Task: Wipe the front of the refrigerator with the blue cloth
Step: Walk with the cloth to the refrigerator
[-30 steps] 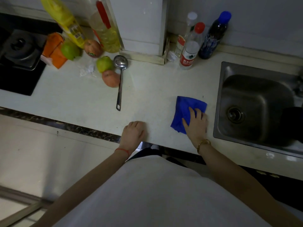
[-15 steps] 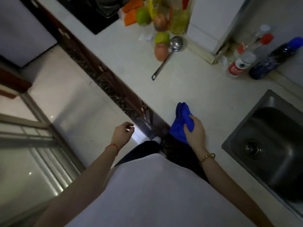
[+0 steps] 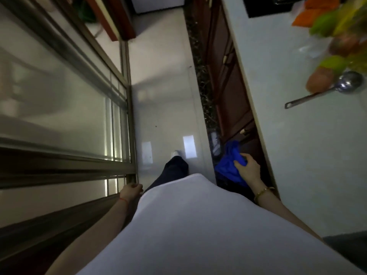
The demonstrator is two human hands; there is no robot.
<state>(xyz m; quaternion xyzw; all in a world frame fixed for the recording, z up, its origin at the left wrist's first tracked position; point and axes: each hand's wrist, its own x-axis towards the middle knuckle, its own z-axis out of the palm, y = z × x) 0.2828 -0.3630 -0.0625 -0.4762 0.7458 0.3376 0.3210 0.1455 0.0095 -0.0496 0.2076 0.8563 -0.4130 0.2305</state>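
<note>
My right hand grips the bunched blue cloth, which hangs beside my hip below the counter edge, in front of the dark brown cabinet doors. My left hand hangs at my left side with its fingers loosely curled and nothing in it, close to the metal frame of the sliding glass door. A white appliance front shows at the far end of the floor, top centre; I cannot tell whether it is the refrigerator.
A sliding glass door with a metal frame runs along my left. The white counter runs along my right, with a metal ladle, fruit and an orange carton on it. Pale tiled floor stretches ahead.
I have turned left, away from the counter. My right hand lifted the blue cloth off the counter and brought it down beside my hip. My left hand dropped to my side.
</note>
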